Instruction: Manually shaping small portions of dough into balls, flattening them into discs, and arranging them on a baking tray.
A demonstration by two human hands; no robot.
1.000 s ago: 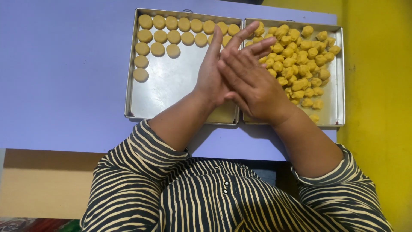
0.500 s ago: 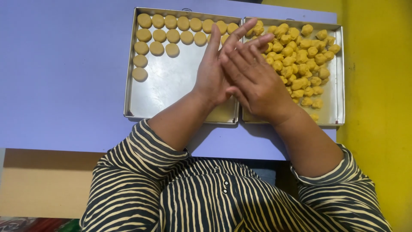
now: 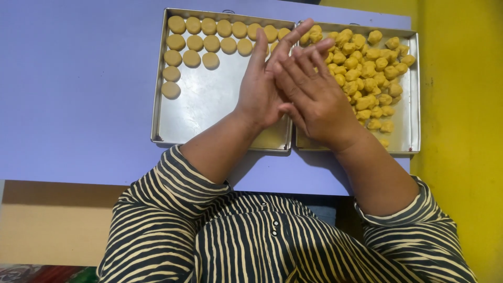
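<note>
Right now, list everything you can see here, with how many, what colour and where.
Left tray: one, silver metal, on the table, left of the other tray.
Flattened dough discs: about sixteen showing, yellow, in rows along the left tray's top and left edge.
Right tray: one, silver metal, beside the yellow wall.
Dough lumps: many, yellow, piled loosely in the right tray.
Table: one, lilac.
Wall: yellow, right side.
Striped sleeves: two, black and cream.
Left hand: pressed palm to palm under the right hand, above the trays' meeting edges.

2 trays (image 3: 209,112), 2 hands (image 3: 293,89)
</note>
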